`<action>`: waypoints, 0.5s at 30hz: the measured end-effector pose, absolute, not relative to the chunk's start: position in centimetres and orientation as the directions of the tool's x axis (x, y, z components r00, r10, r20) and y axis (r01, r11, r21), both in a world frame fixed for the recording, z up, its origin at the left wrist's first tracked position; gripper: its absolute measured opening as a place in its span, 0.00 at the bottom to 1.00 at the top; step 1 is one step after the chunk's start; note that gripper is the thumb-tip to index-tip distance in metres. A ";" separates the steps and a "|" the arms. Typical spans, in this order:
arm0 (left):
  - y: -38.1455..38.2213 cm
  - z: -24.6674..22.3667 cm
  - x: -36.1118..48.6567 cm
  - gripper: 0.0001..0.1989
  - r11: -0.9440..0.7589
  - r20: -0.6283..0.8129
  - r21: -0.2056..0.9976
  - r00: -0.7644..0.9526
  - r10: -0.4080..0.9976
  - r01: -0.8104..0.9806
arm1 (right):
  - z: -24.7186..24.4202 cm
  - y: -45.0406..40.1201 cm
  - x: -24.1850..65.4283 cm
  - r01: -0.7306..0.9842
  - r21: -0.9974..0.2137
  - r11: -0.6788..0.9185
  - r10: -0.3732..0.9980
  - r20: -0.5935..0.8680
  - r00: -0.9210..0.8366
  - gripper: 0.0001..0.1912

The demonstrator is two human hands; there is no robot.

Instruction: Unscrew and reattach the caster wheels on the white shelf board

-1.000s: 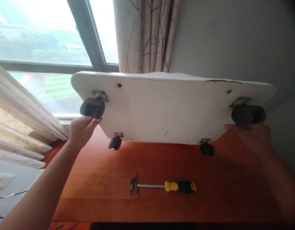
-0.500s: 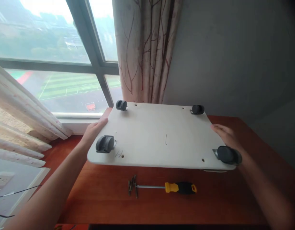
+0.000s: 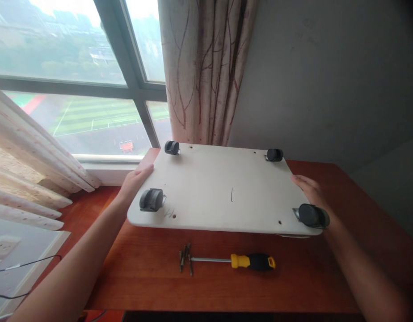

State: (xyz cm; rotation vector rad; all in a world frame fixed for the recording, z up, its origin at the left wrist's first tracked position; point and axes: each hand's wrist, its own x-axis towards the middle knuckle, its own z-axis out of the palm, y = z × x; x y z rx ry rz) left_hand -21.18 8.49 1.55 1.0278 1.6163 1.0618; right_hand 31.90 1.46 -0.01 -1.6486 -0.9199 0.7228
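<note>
The left fingers [image 3: 146,171] and right fingers [image 3: 304,181] are closed on the white board's [image 3: 209,188] sides. If one side slips, it could bump the screws [image 3: 184,256].

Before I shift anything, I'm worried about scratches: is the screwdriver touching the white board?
Apart. The head view shows a strip of the reddish tabletop between the screwdriver and the near edge of the white board.
</note>
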 end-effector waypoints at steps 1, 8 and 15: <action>8.4 1.4 -21.2 0.37 0.280 -0.244 0.948 -0.222 0.944 0.148 | -0.2 1.4 32.0 0.213 -0.966 -0.148 0.859 -0.019 0.511 0.24; 8.3 2.1 -21.1 0.42 0.287 -0.260 0.942 -0.163 0.952 0.174 | -0.6 1.1 32.2 0.278 -0.944 -0.176 0.874 -0.020 0.486 0.23; 4.4 2.8 -22.7 0.36 0.189 -0.156 0.914 -0.119 0.981 0.359 | 1.4 -3.8 31.9 0.468 -0.881 -0.065 0.850 0.197 0.488 0.27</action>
